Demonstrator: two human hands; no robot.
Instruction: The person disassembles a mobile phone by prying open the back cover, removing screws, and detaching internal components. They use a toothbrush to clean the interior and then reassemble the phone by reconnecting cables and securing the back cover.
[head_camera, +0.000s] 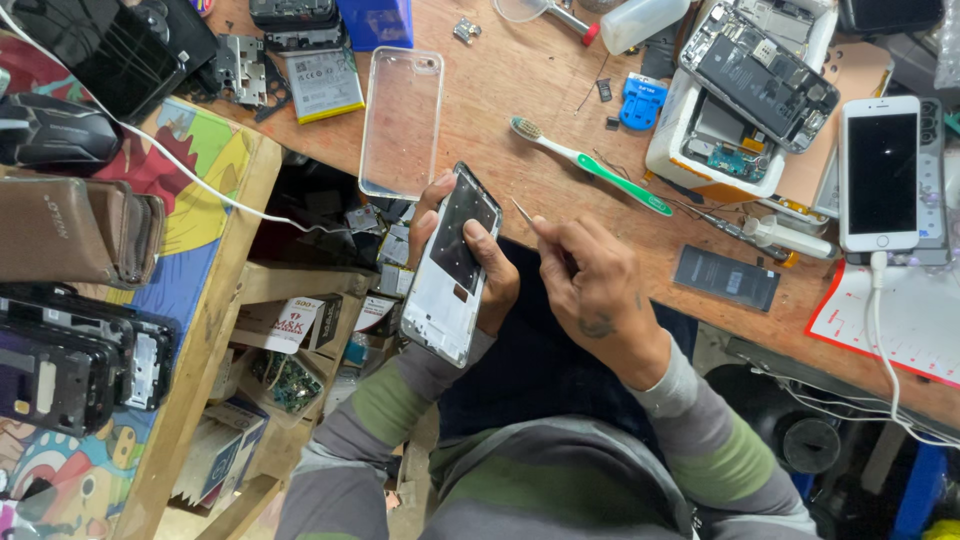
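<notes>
left hand (478, 262) wrapped around a stripped phone frame (450, 268), thumb pressed across its dark upper panel, fingers behind it. frame held tilted in the air just off the near edge of the wooden bench (520, 130), over the lap. right hand (592, 282) closed in a pinch on thin metal tweezers (524, 213), tip pointing up and left, just beside the frame's upper right edge; contact with it not clear.

on the bench beyond the hands: a clear phone case (402, 122) lying flat, a white and green toothbrush (590, 166) slanted to its right, a flat battery (323, 84) further left. right of the brush, a white box (668, 140) with an opened phone (758, 75) resting across its top, a dark flat panel (726, 277) near the bench edge, and a white phone (880, 173) with a cable plugged in. at left, a side shelf with a brown wallet (75, 230) and stacked dark phones (80, 355).
</notes>
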